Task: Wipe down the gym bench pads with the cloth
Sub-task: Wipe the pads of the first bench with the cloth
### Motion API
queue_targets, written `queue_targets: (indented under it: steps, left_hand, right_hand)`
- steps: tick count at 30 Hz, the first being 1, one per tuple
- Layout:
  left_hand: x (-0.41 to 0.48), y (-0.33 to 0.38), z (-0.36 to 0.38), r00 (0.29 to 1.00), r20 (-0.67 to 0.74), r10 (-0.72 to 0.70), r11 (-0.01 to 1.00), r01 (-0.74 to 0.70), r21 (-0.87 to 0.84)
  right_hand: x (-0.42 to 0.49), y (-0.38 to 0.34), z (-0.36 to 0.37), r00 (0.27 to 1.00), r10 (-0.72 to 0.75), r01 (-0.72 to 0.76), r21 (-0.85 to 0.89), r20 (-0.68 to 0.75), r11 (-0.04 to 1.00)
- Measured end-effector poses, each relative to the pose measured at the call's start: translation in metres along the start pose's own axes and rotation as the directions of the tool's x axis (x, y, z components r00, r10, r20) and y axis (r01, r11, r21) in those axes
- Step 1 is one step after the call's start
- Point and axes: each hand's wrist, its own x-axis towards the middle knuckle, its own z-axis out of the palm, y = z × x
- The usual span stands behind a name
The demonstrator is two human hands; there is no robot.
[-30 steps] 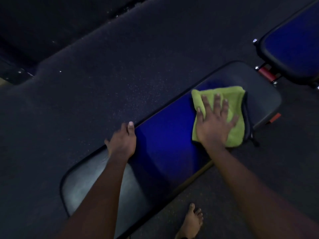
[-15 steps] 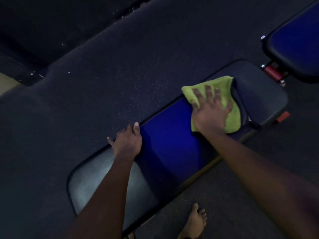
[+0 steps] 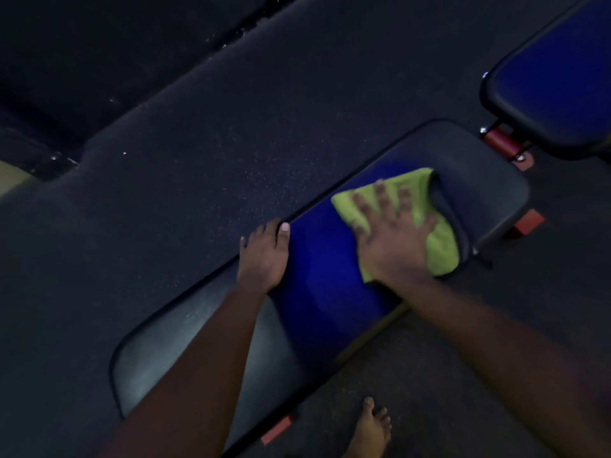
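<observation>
Our right hand (image 3: 393, 241) presses the green cloth (image 3: 441, 249), fingers spread flat, near one end of the bench pad (image 3: 317, 276) (bare pad beyond); our left hand (image 3: 264, 256) curls over its far edge.

Our arms are bare as far up as we can see. Our left hand (image 3: 264, 256) and right hand (image 3: 393, 246) are bare too. Beside the bench pad (image 3: 317, 292), our foot (image 3: 370, 431) is bare.

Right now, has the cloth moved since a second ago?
Yes. The cloth under the right hand has slid a little along the pad, away from the red bracket at its far end, toward the left hand.
</observation>
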Motion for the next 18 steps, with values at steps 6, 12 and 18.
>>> queue_targets:
  steps: [6, 12, 18]
  left_hand:
    - [0.013, 0.009, 0.001, 0.999, 0.030, -0.018, 0.998, 0.016, 0.066]
    - [0.034, 0.023, 0.003, 0.994, 0.035, -0.100, 0.987, 0.095, 0.128]
    - [0.044, 0.038, 0.011, 0.991, 0.023, -0.131, 0.991, 0.131, 0.022]
  right_hand:
    - [-0.011, 0.035, -0.002, 0.926, 0.366, -0.350, 0.151, -0.096, 0.925]
    - [-0.021, 0.042, 0.000, 0.988, 0.147, -0.146, 0.047, -0.038, 0.988]
    - [0.056, 0.099, -0.017, 0.822, 0.570, -0.551, 0.268, 0.008, 0.791]
